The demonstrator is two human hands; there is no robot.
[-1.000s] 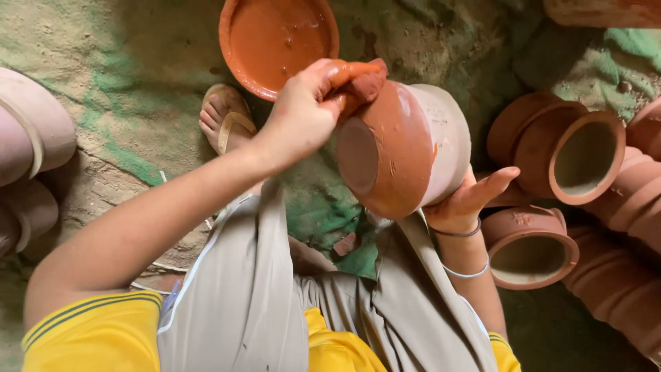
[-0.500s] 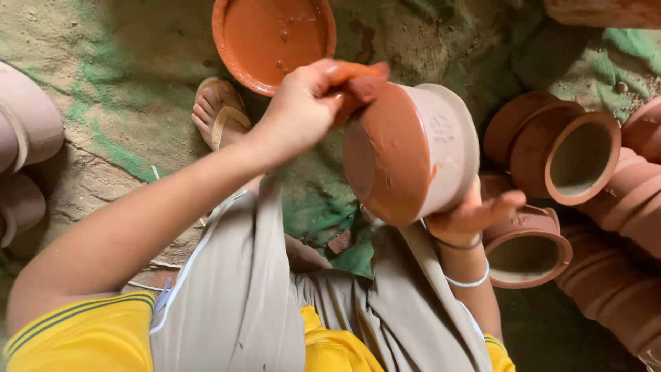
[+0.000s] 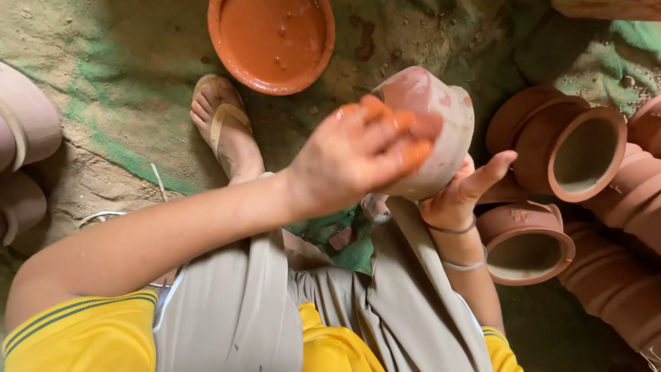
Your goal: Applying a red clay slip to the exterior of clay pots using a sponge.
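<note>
My left hand [image 3: 358, 155] lies over the side of a round clay pot [image 3: 441, 103]. Its fingers are stained orange and closed on a wet orange cloth [image 3: 415, 154] pressed to the pot. The pot is pale pink with a patch of wet red-orange slip near its top. It is tilted, and my right hand [image 3: 463, 189] cups it from below with the fingers spread up its right side. Both hands are above my lap, over grey trousers [image 3: 234, 310].
A shallow clay bowl of orange slip [image 3: 272, 41] sits on the ground ahead, beside my sandalled foot [image 3: 224, 127]. Open-mouthed clay pots [image 3: 564, 148] [image 3: 527, 241] lie at the right beside stacked ones [image 3: 620, 275]. Pale pots [image 3: 27, 124] stand at the left edge.
My left hand has slid with the cloth from the pot's upper left rim down across its near side. The pot has turned, showing more pale surface, and my right hand has shifted under it.
</note>
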